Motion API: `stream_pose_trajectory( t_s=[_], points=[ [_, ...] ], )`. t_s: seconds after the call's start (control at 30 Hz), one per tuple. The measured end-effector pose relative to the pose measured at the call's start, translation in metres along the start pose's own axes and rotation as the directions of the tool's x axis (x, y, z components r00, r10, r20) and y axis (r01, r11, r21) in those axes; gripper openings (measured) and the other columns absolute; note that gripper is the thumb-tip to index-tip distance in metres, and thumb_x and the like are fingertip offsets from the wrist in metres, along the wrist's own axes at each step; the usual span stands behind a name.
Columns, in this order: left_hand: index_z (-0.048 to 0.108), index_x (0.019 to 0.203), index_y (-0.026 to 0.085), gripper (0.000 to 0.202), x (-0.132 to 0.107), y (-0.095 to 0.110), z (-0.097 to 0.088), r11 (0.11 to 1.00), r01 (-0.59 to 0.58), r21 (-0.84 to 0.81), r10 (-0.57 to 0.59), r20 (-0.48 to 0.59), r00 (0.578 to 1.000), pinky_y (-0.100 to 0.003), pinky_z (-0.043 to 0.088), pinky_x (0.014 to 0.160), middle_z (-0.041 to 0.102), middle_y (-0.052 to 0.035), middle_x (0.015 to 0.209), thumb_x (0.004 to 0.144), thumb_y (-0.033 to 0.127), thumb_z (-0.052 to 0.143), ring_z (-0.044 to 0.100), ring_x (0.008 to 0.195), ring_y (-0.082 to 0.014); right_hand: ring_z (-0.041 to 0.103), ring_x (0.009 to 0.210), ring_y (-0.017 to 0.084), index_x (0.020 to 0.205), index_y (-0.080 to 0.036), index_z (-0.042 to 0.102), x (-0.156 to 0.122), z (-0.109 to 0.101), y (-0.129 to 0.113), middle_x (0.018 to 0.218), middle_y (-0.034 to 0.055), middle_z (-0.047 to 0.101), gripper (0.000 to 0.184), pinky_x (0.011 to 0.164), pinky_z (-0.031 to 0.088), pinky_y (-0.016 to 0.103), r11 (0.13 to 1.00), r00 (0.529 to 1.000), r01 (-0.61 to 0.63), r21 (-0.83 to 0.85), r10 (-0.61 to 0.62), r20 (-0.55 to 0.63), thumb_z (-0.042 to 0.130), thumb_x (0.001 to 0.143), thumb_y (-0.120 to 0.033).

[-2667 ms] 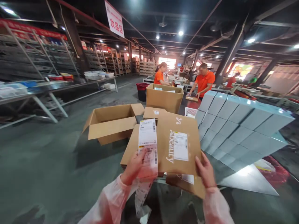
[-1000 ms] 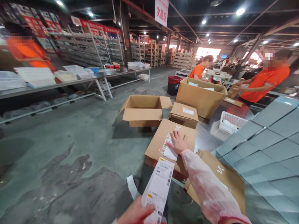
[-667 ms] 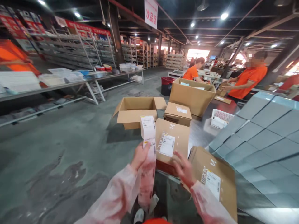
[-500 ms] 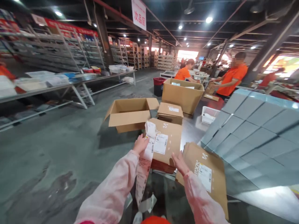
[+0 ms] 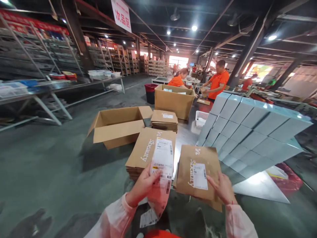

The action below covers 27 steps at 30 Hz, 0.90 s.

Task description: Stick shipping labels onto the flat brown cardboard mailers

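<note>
My left hand [image 5: 146, 185] is closed, pinching a strip of printed shipping labels [image 5: 162, 155] between thumb and fingers. The strip's upper end lies over the left stack of flat cardboard mailers [image 5: 142, 150], and its lower part hangs down and curls below my hand. My right hand [image 5: 223, 187] is open, with its fingers spread over the top mailer [image 5: 185, 157] of the right stack. Its index fingertip is by the right edge of the white label [image 5: 200, 176] on that mailer. Part of the right stack is hidden under my right hand.
An open carton [image 5: 119, 130] stands to the left, with more flat mailers [image 5: 164, 120] beside it. Behind is a taller carton [image 5: 173, 102]. White boxes [image 5: 237, 129] are piled on the right near a white basket [image 5: 201, 119]. Two people in orange work farther back.
My right hand has moved from the left stack's edge onto the right stack. The label strip now covers part of the left stack's top, where a labelled mailer showed before. The view has turned right.
</note>
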<state>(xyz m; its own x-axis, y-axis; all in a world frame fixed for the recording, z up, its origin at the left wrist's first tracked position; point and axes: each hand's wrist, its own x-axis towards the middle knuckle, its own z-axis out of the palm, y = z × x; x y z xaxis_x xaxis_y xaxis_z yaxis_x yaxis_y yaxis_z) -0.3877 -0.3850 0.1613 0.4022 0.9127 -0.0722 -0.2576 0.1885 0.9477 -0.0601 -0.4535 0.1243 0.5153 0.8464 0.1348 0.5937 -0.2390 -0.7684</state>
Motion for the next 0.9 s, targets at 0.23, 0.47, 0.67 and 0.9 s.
stream_pose_trajectory(
  t_s=[0.23, 0.47, 0.67, 0.9],
  points=[
    [0.059, 0.116, 0.016, 0.058, -0.018, -0.021, 0.003, 0.998, -0.061, 0.028, 0.056, 0.153, 0.987, -0.035, 0.044, 0.095, 0.065, -0.0110, 0.116, 0.066, 0.039, 0.075, 0.058, 0.108, -0.0259, 0.065, 0.092, 0.029, 0.100, -0.016, 0.068, -0.079, 0.102, -0.113, 0.102, 0.0130, 0.071, 0.054, 0.086, 0.050, 0.045, 0.727, 0.883, -0.184, 0.662, -0.174, 0.437, 0.066, 0.068, -0.060],
    [0.065, 0.069, 0.011, 0.041, -0.009, -0.037, -0.014, 0.998, -0.021, 0.061, 0.034, -0.218, 0.975, -0.026, 0.043, 0.063, 0.065, -0.0032, 0.065, 0.062, 0.051, 0.073, 0.055, 0.062, -0.0141, 0.065, 0.074, 0.023, 0.091, -0.016, 0.072, -0.058, 0.113, -0.132, 0.082, 0.0059, 0.073, 0.041, 0.067, 0.052, 0.032, 0.905, 0.809, 0.031, 0.425, -0.273, 0.521, 0.069, 0.069, -0.051],
    [0.037, 0.047, 0.019, 0.052, -0.003, -0.058, -0.014, 0.984, -0.101, 0.148, 0.166, -0.543, 0.823, -0.021, 0.030, 0.048, 0.036, 0.0081, 0.045, 0.061, 0.058, 0.069, 0.034, 0.048, -0.0073, 0.066, 0.073, 0.023, 0.086, -0.020, 0.075, -0.035, 0.128, -0.146, 0.080, 0.0045, 0.074, 0.036, 0.063, 0.051, 0.030, 0.917, 0.782, 0.186, 0.352, -0.355, 0.512, 0.062, 0.075, -0.051],
    [0.068, 0.078, 0.010, 0.049, 0.020, -0.053, -0.047, 0.980, 0.077, -0.181, -0.104, -0.144, 0.984, -0.030, 0.045, 0.070, 0.066, -0.0060, 0.071, 0.045, 0.041, 0.085, 0.059, 0.068, -0.0186, 0.061, 0.101, 0.023, 0.083, -0.020, 0.075, 0.058, 0.204, -0.163, 0.110, 0.0093, 0.066, 0.022, 0.087, 0.048, 0.034, 0.905, 0.844, 0.409, 0.114, -0.423, 0.329, 0.062, 0.075, -0.036]
  ],
)
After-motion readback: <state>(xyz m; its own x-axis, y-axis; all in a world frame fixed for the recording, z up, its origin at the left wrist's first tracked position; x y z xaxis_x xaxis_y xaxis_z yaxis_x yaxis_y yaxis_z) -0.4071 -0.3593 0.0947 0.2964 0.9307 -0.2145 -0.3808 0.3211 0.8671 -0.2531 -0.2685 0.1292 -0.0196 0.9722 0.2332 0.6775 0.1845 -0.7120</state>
